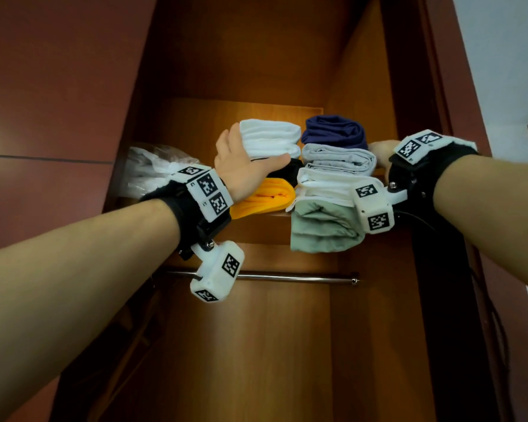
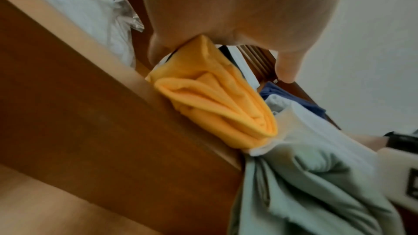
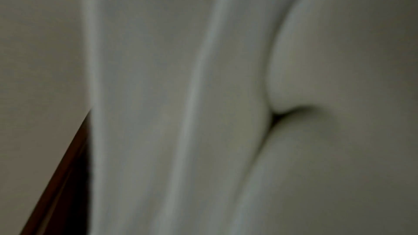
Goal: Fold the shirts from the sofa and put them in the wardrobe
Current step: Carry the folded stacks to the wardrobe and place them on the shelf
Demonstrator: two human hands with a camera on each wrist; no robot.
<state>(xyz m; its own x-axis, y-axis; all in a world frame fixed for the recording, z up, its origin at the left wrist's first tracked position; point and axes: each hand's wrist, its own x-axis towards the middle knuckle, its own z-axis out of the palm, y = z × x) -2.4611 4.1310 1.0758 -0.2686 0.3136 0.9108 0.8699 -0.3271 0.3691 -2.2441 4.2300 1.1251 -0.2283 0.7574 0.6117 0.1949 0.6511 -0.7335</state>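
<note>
Two stacks of folded shirts sit on the wardrobe shelf (image 1: pixel 256 229). The left stack has a white shirt (image 1: pixel 272 138) over a black one (image 1: pixel 287 170) and a yellow one (image 1: pixel 269 197) (image 2: pixel 214 106). My left hand (image 1: pixel 241 159) (image 2: pixel 237 6) lies flat against this stack's left side, thumb stretched out under the white shirt. The right stack holds navy (image 1: pixel 333 130), grey (image 1: pixel 339 159), white (image 1: pixel 323 182) and pale green (image 1: pixel 320 226) (image 2: pixel 305 185) shirts; the green one droops over the shelf edge. My right hand (image 1: pixel 381 150) is at that stack's right side, fingers hidden behind it. The right wrist view shows only blurred pale cloth (image 3: pixel 203 96).
Clear plastic bags (image 1: pixel 153 169) (image 2: pixel 90 15) with white contents lie on the shelf left of the stacks. A metal hanging rail (image 1: pixel 287 277) runs below the shelf. Wardrobe side walls stand close on both sides, with an open door panel at the left.
</note>
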